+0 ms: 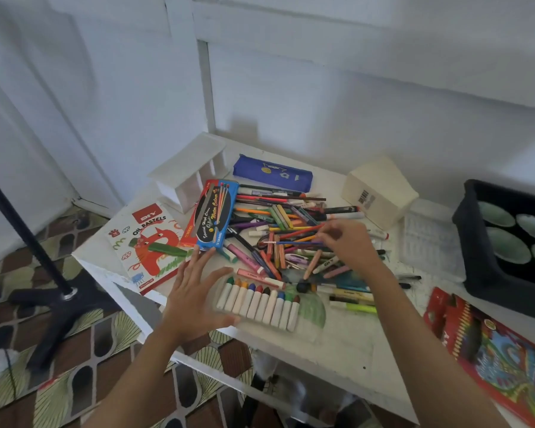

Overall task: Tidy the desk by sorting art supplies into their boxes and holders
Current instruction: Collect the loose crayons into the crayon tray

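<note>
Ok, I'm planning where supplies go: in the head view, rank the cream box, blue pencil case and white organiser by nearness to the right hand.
1. cream box, just beyond the right hand.
2. blue pencil case, far centre.
3. white organiser, far left corner.

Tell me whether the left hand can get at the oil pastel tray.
Probably yes: the open left hand is right beside the oil pastel tray, with nothing lying between them.

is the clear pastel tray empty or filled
Mostly filled: white-wrapped oil pastels lie side by side in the clear tray by the left hand.
</note>
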Motion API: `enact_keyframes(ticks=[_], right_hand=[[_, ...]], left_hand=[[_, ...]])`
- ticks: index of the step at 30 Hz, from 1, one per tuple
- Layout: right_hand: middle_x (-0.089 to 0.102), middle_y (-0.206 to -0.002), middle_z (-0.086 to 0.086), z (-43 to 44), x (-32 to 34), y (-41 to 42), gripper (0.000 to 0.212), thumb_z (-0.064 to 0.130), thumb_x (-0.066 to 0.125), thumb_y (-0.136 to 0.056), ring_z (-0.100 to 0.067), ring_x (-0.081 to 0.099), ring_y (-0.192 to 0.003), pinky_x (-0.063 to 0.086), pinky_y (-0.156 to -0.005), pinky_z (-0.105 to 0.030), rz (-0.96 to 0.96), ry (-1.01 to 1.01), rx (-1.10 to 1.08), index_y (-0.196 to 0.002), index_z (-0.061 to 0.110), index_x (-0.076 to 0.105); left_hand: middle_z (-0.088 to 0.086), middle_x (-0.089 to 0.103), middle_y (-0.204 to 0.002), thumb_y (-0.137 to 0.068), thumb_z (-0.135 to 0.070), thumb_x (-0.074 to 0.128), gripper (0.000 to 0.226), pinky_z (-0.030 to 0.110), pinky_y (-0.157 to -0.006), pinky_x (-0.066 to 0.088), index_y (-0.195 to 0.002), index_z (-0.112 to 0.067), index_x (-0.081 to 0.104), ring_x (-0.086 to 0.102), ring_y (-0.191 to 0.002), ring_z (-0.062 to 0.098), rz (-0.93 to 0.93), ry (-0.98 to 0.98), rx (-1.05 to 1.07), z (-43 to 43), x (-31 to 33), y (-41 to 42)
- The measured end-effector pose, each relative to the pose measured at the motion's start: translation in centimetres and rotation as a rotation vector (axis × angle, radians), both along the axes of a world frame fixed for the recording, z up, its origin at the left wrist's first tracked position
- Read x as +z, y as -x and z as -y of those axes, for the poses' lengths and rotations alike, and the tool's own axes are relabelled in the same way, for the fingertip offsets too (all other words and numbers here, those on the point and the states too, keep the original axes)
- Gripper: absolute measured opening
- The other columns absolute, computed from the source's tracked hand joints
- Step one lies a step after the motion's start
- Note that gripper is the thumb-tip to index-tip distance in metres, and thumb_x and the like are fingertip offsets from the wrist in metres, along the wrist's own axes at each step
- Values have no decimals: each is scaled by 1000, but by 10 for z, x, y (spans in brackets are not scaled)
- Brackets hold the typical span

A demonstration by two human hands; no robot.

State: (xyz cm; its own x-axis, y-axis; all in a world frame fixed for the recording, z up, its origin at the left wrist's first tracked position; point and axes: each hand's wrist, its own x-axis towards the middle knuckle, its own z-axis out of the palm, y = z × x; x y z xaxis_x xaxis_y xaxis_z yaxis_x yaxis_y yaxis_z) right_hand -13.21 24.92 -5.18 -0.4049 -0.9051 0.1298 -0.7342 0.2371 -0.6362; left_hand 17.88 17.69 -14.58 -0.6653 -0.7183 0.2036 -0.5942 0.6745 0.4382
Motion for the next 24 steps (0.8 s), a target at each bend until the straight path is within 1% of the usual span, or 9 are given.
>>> enact_keyframes(ticks=[3,8,12,14,17,18,20,21,24], right_hand=[[67,-77,-3,22,-1,27,7,14,66,-85,-9,55,-67,41,-69,-22,-38,5,-90,-85,12,72],[71,-93,-12,56,-13,60,16,7,58,-86,-13,56,-78,41,-75,-24,-16,-16,-177,-94,4,72],[66,-107,-13,88,-16,77,21,3,51,-89,-16,54,-87,41,-84,-27,-20,-21,-169,-102,4,68],[64,-114,-12,106,-21,85,25,2,48,-91,-21,57,-98,40,-89,-27,-45,-58,-135,-109,6,66],[60,-123,-11,125,-31,92,30,1,47,-91,-26,57,-110,44,-99,-36,-59,-150,-93,-114,13,63],[60,-124,-11,130,-34,93,31,1,47,-91,-27,58,-109,45,-96,-36,-64,-182,-82,-115,13,62],[62,-118,-14,140,-41,92,31,3,46,-93,-28,62,-99,48,-83,-29,-87,-226,-72,-119,10,61],[63,-115,-14,145,-44,91,29,5,47,-94,-28,62,-96,49,-79,-29,-102,-226,-75,-118,10,62],[62,-110,-16,155,-53,90,27,7,52,-90,-35,61,-97,53,-84,-43,-93,-209,-121,-106,21,69]], left_hand=[[-4,6,-158,-59,-92,45,90,52,-114,-4,-134,-41,42,-15,-145,18,0,9,-2,-1,2,1],[-3,7,-158,-59,-93,43,93,49,-117,-6,-136,-41,38,-15,-145,19,47,3,18,-2,2,1],[-2,9,-158,-59,-84,56,89,51,-117,-2,-135,-40,41,-11,-146,21,63,-4,23,-3,6,2],[-1,10,-159,-60,-84,53,87,45,-117,-3,-134,-40,43,-9,-146,22,36,0,28,-4,8,3],[1,7,-159,-60,-84,51,87,38,-116,-6,-135,-40,43,-9,-146,24,45,9,33,-5,10,4],[1,6,-160,-60,-83,53,87,39,-116,-6,-135,-41,42,-9,-146,24,57,7,33,-4,9,5],[-1,2,-160,-59,-81,55,89,40,-116,-7,-136,-41,41,-10,-146,25,73,-9,33,-4,8,5],[-2,2,-160,-59,-81,55,89,40,-116,-8,-137,-41,41,-10,-146,25,72,-17,34,-4,9,6],[1,5,-160,-62,-87,46,89,35,-116,-12,-137,-39,41,-9,-146,25,75,-21,37,-5,13,8]])
